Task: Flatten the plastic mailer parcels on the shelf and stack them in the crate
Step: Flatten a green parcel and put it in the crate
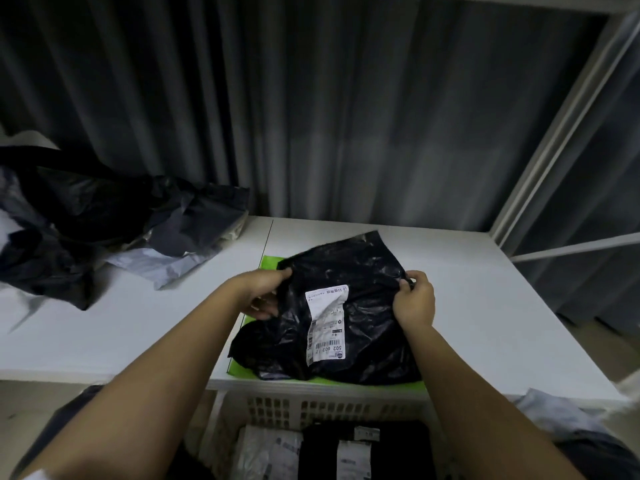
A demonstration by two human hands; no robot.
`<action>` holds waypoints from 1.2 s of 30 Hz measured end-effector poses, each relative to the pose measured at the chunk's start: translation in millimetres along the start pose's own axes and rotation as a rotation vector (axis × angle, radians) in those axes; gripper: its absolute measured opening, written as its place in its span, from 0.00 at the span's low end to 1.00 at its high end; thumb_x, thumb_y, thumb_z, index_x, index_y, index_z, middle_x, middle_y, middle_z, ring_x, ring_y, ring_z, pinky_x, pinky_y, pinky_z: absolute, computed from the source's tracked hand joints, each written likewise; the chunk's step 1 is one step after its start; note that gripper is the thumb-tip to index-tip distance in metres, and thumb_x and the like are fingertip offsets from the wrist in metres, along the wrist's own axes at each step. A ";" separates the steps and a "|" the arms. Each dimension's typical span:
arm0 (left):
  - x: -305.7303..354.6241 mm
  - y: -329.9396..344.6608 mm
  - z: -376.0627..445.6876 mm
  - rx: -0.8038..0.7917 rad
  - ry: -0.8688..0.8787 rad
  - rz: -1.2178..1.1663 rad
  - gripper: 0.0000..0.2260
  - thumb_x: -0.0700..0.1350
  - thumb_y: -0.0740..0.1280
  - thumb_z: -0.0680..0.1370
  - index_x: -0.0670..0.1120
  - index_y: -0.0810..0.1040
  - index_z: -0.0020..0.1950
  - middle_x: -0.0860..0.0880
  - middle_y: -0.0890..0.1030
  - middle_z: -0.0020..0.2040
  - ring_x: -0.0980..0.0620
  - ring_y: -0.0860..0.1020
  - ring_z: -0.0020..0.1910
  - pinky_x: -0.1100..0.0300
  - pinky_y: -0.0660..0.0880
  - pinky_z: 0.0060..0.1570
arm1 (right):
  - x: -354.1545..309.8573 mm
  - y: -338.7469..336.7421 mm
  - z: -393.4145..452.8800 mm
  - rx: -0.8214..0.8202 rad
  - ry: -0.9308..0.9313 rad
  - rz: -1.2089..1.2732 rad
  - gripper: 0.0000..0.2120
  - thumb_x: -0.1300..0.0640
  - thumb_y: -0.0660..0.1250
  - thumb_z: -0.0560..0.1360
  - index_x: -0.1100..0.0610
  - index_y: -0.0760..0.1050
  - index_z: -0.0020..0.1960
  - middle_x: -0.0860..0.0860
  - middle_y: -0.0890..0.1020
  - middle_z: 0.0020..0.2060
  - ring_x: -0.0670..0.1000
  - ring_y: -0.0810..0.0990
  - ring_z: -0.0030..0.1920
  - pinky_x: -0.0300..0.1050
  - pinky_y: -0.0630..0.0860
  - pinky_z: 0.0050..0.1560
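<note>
A crumpled black plastic mailer point(360, 271) with a white shipping label lies on a green mat point(268, 263) on the white shelf point(485, 299). My left hand point(261, 292) grips its left edge, thumb on top and fingers curled underneath. My right hand point(415, 299) pinches its right edge. Below the shelf's front edge stands a cream perforated crate point(277, 410). It holds a white mailer point(266, 452) and a black mailer point(363, 452), both labelled and lying flat.
A heap of crumpled black and grey mailers point(104, 223) fills the shelf's left side. A white metal shelf upright point(561, 133) rises at the right. Grey curtains hang behind. Grey cloth point(550, 417) lies at the lower right.
</note>
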State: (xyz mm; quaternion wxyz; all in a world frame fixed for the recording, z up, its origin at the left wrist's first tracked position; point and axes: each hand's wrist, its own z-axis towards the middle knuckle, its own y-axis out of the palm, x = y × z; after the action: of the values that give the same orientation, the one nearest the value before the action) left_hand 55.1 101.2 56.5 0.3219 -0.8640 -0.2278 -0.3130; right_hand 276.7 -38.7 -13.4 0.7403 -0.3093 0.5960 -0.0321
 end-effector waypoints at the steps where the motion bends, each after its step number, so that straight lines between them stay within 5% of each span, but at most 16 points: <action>1: -5.7 1.5 -1.6 -0.026 -0.034 -0.006 0.18 0.56 0.57 0.81 0.44 0.71 0.41 0.48 0.73 0.35 0.51 0.74 0.32 0.61 0.72 0.38 | 1.4 1.7 -1.7 -0.003 0.015 -0.004 0.06 0.59 0.58 0.81 0.56 0.72 0.56 0.59 0.78 0.53 0.59 0.77 0.46 0.47 0.71 0.46; 5: -17.5 4.7 3.9 -0.001 0.075 0.020 0.06 0.39 0.58 0.78 0.44 0.70 0.42 0.47 0.71 0.32 0.52 0.71 0.28 0.62 0.71 0.32 | -1.0 3.6 -7.0 -0.006 0.009 -0.036 0.06 0.58 0.58 0.81 0.55 0.70 0.56 0.59 0.77 0.53 0.59 0.78 0.45 0.47 0.72 0.44; 8: -16.3 0.9 8.1 0.161 0.218 -0.049 0.02 0.39 0.55 0.81 0.43 0.66 0.52 0.42 0.74 0.42 0.47 0.75 0.37 0.60 0.75 0.26 | -5.3 -1.7 -11.2 -0.031 -0.104 -0.116 0.10 0.59 0.57 0.81 0.57 0.71 0.61 0.58 0.74 0.55 0.60 0.77 0.45 0.46 0.69 0.42; 14: -2.0 -24.7 15.7 0.635 0.551 0.365 0.09 0.45 0.59 0.82 0.42 0.73 0.56 0.36 0.77 0.51 0.37 0.76 0.51 0.50 0.71 0.47 | -6.3 -16.9 -7.8 0.007 -0.103 -0.124 0.11 0.60 0.56 0.81 0.58 0.70 0.63 0.59 0.73 0.57 0.56 0.73 0.43 0.46 0.68 0.45; 18: 8.8 -25.9 15.8 0.598 0.600 0.111 0.17 0.45 0.68 0.78 0.43 0.72 0.66 0.38 0.69 0.64 0.42 0.74 0.56 0.56 0.68 0.60 | -6.3 -18.6 -4.5 0.043 -0.073 -0.121 0.12 0.61 0.56 0.81 0.59 0.69 0.64 0.60 0.70 0.60 0.60 0.75 0.45 0.50 0.70 0.48; 22: 2.1 -1.7 15.4 0.579 0.659 0.106 0.21 0.45 0.63 0.81 0.45 0.65 0.73 0.39 0.58 0.74 0.42 0.61 0.73 0.55 0.57 0.71 | -1.3 -5.6 -11.9 0.079 -0.123 -0.400 0.19 0.57 0.58 0.79 0.58 0.66 0.70 0.61 0.66 0.68 0.65 0.66 0.64 0.58 0.64 0.62; 25: -9.7 27.8 21.5 0.528 0.683 0.279 0.21 0.51 0.57 0.82 0.50 0.64 0.75 0.41 0.55 0.77 0.43 0.52 0.77 0.50 0.51 0.74 | -6.8 9.4 -29.3 0.040 -0.381 -0.513 0.26 0.45 0.53 0.77 0.55 0.69 0.70 0.61 0.65 0.72 0.65 0.62 0.70 0.64 0.56 0.68; 30: -17.6 68.0 27.4 0.403 0.671 0.785 0.24 0.57 0.44 0.83 0.55 0.48 0.79 0.50 0.42 0.79 0.50 0.37 0.77 0.45 0.35 0.72 | -18.2 31.2 -45.2 -0.341 -0.585 -0.655 0.38 0.28 0.30 0.71 0.39 0.46 0.77 0.48 0.43 0.78 0.57 0.38 0.76 0.59 0.35 0.73; 36: -31.5 86.0 50.9 0.355 0.593 1.040 0.25 0.55 0.41 0.83 0.51 0.40 0.79 0.46 0.39 0.78 0.47 0.36 0.77 0.44 0.33 0.72 | 7.7 49.2 -34.7 -0.568 -0.406 -0.786 0.31 0.31 0.38 0.75 0.37 0.35 0.75 0.48 0.35 0.76 0.60 0.30 0.74 0.63 0.31 0.71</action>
State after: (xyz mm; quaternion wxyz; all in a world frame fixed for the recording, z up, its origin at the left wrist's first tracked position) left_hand 104.3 71.5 -31.1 0.6203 -0.6715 0.2731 -0.2995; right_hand 231.8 -16.8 -47.8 0.6600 -0.6980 0.2647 -0.0841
